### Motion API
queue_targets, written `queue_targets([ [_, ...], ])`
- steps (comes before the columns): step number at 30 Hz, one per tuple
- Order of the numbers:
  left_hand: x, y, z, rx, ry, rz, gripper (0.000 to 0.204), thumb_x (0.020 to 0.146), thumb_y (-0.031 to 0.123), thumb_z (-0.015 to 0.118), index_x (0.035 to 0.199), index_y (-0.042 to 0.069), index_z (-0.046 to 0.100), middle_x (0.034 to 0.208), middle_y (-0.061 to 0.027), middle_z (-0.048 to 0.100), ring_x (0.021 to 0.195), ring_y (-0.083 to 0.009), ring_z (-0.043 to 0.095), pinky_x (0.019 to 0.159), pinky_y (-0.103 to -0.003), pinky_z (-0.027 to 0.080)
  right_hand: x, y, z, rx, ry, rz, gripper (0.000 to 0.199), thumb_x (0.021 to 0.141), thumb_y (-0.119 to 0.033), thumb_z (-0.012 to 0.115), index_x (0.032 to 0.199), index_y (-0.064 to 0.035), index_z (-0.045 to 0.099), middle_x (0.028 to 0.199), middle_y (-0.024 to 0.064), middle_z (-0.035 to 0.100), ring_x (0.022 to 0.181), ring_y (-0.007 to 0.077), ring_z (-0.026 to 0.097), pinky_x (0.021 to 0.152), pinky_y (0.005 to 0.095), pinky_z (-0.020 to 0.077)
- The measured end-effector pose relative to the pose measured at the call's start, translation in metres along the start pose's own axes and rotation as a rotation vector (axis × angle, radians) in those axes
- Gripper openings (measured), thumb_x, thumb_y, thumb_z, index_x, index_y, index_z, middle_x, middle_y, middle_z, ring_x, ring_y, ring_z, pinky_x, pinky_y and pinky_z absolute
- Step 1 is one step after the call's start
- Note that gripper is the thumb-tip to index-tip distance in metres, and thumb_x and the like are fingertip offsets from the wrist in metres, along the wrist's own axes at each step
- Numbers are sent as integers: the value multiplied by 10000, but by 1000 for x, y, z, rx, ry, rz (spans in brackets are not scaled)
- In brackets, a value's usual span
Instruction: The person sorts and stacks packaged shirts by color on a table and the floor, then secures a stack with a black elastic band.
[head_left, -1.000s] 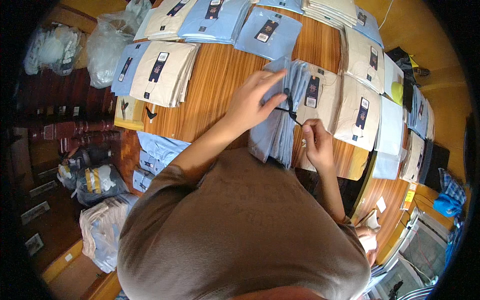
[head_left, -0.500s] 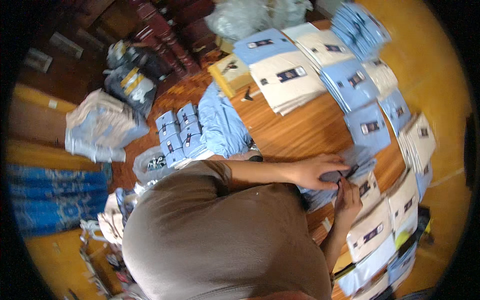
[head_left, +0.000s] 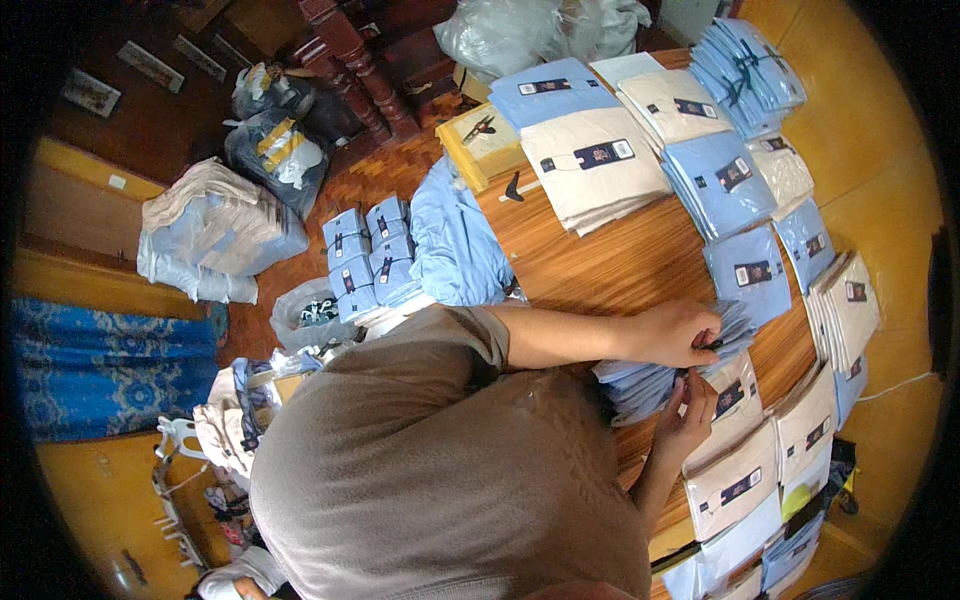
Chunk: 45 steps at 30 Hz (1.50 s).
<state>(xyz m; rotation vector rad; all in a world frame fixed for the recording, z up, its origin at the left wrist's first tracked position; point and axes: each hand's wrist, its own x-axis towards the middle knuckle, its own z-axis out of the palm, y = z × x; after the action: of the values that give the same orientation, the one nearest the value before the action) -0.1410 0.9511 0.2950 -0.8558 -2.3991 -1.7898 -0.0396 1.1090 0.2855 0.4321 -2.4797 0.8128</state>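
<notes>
A stack of folded light-blue garments in clear packs (head_left: 640, 388) lies on the wooden table close against my body. My left hand (head_left: 678, 335) is closed over the stack's far side, with a bit of dark strip (head_left: 712, 345) showing at its fingertips. Just below it, my right hand (head_left: 688, 412) is pinched at the stack's edge beside a small dark piece, perhaps the same strip. What exactly the right fingers grip is too small to make out. A cream packed garment (head_left: 738, 395) with a dark tag lies right beside that hand.
Cream garment piles (head_left: 595, 165) and blue packed garments (head_left: 718, 180) line the table's far side. A stack tied with dark strip (head_left: 745, 80) stands at the far corner. Scissors rest on a yellow box (head_left: 478, 150). Tied blue bundles (head_left: 350, 245) sit left of the table.
My hands have come slightly apart; the left has shifted up and right. A dark rounded patch between them no longer shows. The view has shifted a little.
</notes>
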Motion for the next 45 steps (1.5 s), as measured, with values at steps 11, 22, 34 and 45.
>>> queue_targets([
  [11,13,-15,19,-101,-144,0,295,859,316,827,884,38,729,790,-98,720,684,-178,673,666,-346,541,-23,12,-18,31,32,101,107,926,16,626,1031,0,640,965,195,666,879,364,660,798,428,540],
  [22,14,-9,21,-296,-201,-163,260,882,181,834,783,41,639,668,71,531,612,-7,440,524,-219,331,-19,10,-21,318,112,265,157,856,73,692,976,-4,624,944,154,669,814,312,674,715,366,544],
  [34,27,-13,14,-84,-251,-81,268,884,174,824,808,51,599,652,40,500,602,-36,434,512,-238,341,-40,-3,-17,200,79,8,222,828,55,717,1001,-14,595,963,163,650,853,329,679,693,392,570],
  [45,27,-20,16,-153,-348,-83,220,916,181,789,848,37,637,689,30,545,623,-41,476,565,-238,378,13,14,-47,151,-111,340,179,879,-146,754,992,-53,650,877,100,629,734,266,689,603,377,551],
])
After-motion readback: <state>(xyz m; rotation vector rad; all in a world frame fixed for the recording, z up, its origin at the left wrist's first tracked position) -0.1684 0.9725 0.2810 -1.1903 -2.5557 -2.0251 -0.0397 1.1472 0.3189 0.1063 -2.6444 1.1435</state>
